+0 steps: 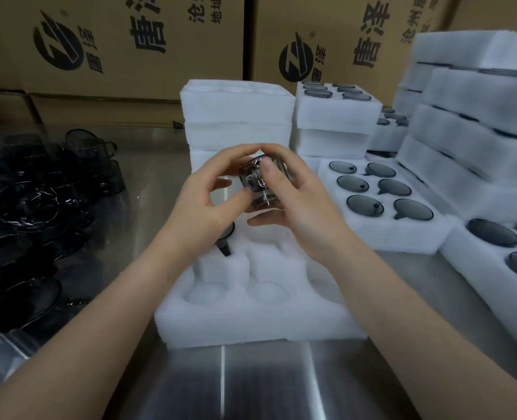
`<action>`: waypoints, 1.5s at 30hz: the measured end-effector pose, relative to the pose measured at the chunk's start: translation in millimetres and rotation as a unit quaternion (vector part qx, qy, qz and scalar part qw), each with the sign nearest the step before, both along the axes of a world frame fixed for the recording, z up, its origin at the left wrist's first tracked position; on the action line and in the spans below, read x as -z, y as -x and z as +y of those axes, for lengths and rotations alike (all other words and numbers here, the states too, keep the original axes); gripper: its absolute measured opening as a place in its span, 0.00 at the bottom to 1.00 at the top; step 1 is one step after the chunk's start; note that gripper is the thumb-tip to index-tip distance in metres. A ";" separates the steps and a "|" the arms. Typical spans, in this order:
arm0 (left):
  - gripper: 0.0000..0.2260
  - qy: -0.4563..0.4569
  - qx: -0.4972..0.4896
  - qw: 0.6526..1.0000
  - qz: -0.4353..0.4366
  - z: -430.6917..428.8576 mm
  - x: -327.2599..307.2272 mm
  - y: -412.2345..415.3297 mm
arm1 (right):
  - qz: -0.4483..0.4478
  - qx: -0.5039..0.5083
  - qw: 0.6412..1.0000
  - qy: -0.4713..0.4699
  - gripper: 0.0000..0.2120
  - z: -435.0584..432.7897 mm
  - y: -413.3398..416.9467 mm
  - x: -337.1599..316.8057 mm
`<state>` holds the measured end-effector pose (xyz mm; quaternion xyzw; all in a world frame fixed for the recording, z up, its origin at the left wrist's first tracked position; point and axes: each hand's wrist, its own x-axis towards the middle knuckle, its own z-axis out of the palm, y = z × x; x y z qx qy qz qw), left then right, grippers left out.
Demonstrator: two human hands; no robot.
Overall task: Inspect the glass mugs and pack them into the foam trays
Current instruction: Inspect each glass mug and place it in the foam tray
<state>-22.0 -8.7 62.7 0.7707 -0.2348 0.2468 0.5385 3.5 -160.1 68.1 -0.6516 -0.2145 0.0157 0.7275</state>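
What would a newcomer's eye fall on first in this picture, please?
The left hand and right hand hold a smoky glass mug at the centre, above a mostly unfilled foam tray. Loose dark mugs crowd the left side; filled trays stack up on the right.

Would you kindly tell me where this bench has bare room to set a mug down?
Bare steel table shows in front of the near foam tray, at the near edge, and in a strip between that tray and the loose dark mugs on the left. The right is crowded with filled trays, the back with a foam stack.
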 end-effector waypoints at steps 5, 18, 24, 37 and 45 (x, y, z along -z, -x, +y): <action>0.28 -0.078 -0.033 0.996 -0.028 -4.8 2.4 -0.5 | -0.048 0.084 0.995 0.023 0.14 4.4 -2.3 1.8; 0.27 -0.002 0.013 1.000 -0.016 -1.7 8.2 -7.7 | 0.070 0.094 0.990 -0.083 0.14 -2.8 -1.0 -6.5; 0.28 0.035 -0.010 0.999 -0.029 -0.4 6.7 -8.5 | 0.132 -0.010 0.979 -0.156 0.19 -3.5 -0.5 -8.7; 0.31 -0.055 -0.074 0.995 -0.044 -3.3 1.1 3.4 | 0.050 -0.010 0.998 -0.029 0.19 -3.2 -1.0 -3.2; 0.26 -0.082 -0.046 0.992 -0.084 -7.7 -0.6 4.0 | 0.052 0.061 0.995 -0.066 0.15 -2.0 0.1 -5.5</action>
